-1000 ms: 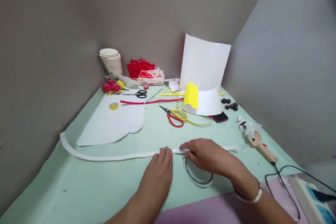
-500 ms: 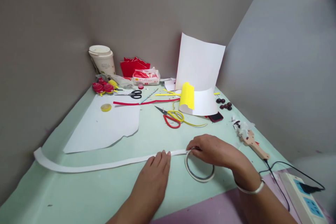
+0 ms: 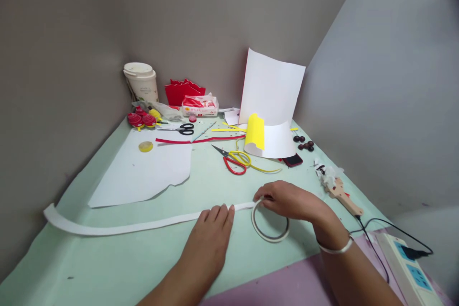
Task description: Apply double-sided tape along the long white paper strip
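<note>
A long curved white paper strip point(image 3: 125, 226) lies across the green table cover point(image 3: 107, 267). My left hand point(image 3: 211, 236) lies flat with its fingertips pressing on the strip near its right end. My right hand point(image 3: 290, 200) is closed on a thin roll of tape point(image 3: 269, 222) at its top edge, right where the strip ends. The roll rests tilted on the table below my fingers. A silver bangle point(image 3: 335, 248) is on my right wrist.
Behind are a cut white sheet point(image 3: 143, 172), red-handled scissors point(image 3: 233, 160), black scissors point(image 3: 182, 128), yellow and red paper strips, a curled white and yellow sheet point(image 3: 272, 105), a cup point(image 3: 141, 81), a phone point(image 3: 293, 160), a wooden tool point(image 3: 344, 193) and a power strip point(image 3: 409, 267) at right.
The white strip has slid left across the table. My right hand moved from pressing the strip's end to gripping the tape roll at the strip's end.
</note>
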A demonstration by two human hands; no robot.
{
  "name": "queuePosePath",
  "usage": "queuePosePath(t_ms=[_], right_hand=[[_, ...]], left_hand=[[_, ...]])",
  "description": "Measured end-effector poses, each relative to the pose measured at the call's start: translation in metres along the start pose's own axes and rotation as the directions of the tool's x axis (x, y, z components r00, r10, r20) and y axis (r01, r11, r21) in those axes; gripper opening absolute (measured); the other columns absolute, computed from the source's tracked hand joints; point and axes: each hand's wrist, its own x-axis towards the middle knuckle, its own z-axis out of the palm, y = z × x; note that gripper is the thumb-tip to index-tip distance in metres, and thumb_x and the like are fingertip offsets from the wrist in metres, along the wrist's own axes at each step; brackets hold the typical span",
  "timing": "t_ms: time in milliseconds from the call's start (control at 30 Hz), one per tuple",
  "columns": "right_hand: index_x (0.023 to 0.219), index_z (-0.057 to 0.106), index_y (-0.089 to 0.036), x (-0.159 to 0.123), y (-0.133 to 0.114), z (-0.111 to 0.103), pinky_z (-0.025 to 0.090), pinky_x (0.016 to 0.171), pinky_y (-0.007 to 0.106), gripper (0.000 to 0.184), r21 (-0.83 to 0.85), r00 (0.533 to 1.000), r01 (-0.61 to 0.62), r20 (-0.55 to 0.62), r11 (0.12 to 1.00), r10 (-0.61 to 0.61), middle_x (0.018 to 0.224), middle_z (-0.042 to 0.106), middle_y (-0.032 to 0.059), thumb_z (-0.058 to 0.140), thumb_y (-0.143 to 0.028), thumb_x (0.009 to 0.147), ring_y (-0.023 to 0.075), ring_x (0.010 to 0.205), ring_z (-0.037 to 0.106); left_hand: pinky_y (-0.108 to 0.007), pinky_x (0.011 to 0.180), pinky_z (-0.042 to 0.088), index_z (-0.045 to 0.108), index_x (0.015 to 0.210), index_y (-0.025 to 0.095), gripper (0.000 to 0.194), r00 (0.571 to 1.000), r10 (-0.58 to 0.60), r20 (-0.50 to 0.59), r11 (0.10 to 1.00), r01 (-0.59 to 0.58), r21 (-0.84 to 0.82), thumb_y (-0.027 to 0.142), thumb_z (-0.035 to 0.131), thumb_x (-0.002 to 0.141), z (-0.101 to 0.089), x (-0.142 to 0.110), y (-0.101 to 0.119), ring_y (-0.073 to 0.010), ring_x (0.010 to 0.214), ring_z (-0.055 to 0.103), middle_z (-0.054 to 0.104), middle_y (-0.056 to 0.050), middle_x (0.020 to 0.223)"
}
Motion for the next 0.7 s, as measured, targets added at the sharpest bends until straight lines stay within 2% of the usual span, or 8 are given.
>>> queuePosePath(t_ms=[233, 367, 500, 633, 700], right_hand=[[0.104, 0.07, -0.024, -0.002, 0.001, -0.004, 0.042, 0.067, 0.024, 0.028, 0.12, 0.998, 0.056, 0.006, 0.991, -0.057, 0.092, 0.07, 0.0026, 0.051, -0.022, 0.084, 0.0161, 0.078, 0.06], [0.115, 0.065, -0.026, 0.0, -0.014, -0.001, 0.042, 0.065, 0.023, 0.031, 0.228, 0.996, 0.083, -0.033, 0.97, -0.077, 0.081, 0.066, 0.0001, 0.053, -0.029, 0.087, 0.0133, 0.071, 0.057], [0.118, 0.063, -0.025, 0.0, -0.037, -0.001, 0.041, 0.062, 0.022, 0.032, 0.338, 0.994, 0.111, -0.035, 0.935, -0.106, 0.074, 0.062, -0.0018, 0.055, -0.032, 0.087, 0.0114, 0.065, 0.054], [0.115, 0.064, -0.024, 0.0, -0.054, 0.001, 0.041, 0.063, 0.022, 0.03, 0.343, 0.992, 0.123, -0.052, 0.931, -0.112, 0.074, 0.062, -0.0018, 0.055, -0.03, 0.087, 0.0108, 0.065, 0.053], [0.115, 0.064, -0.024, 0.001, -0.06, 0.005, 0.04, 0.062, 0.021, 0.03, 0.338, 0.991, 0.136, -0.052, 0.931, -0.126, 0.074, 0.063, -0.0021, 0.055, -0.028, 0.088, 0.0107, 0.064, 0.053]], left_hand=[[-0.043, 0.09, 0.042, 0.041, 0.14, 0.011, 0.062, 1.0, -0.008, 0.002, 0.999, 0.008, -0.037, 0.002, 0.038, 0.078, -0.003, 0.001, 0.001, -0.0298, 0.11, 0.049, 0.055, -0.016, 0.127], [-0.044, 0.087, 0.042, 0.043, 0.138, 0.009, 0.06, 0.998, -0.004, -0.058, 0.997, -0.001, -0.082, 0.0, 0.036, 0.078, -0.002, 0.001, 0.0, -0.0299, 0.105, 0.05, 0.056, -0.017, 0.123], [-0.042, 0.081, 0.043, 0.053, 0.127, 0.015, 0.051, 0.987, -0.051, -0.155, 0.973, 0.015, -0.23, 0.003, 0.039, 0.079, -0.006, -0.001, -0.001, -0.0273, 0.096, 0.051, 0.059, -0.012, 0.109], [-0.04, 0.08, 0.043, 0.063, 0.106, 0.019, 0.025, 0.954, -0.157, -0.257, 0.898, 0.03, -0.439, 0.021, 0.046, 0.087, -0.011, 0.0, -0.003, -0.0255, 0.092, 0.051, 0.058, -0.009, 0.1], [-0.039, 0.083, 0.043, 0.064, 0.101, 0.019, 0.022, 0.933, -0.218, -0.288, 0.839, 0.028, -0.543, 0.029, 0.05, 0.088, -0.009, 0.003, -0.006, -0.0247, 0.092, 0.052, 0.059, -0.008, 0.099]])
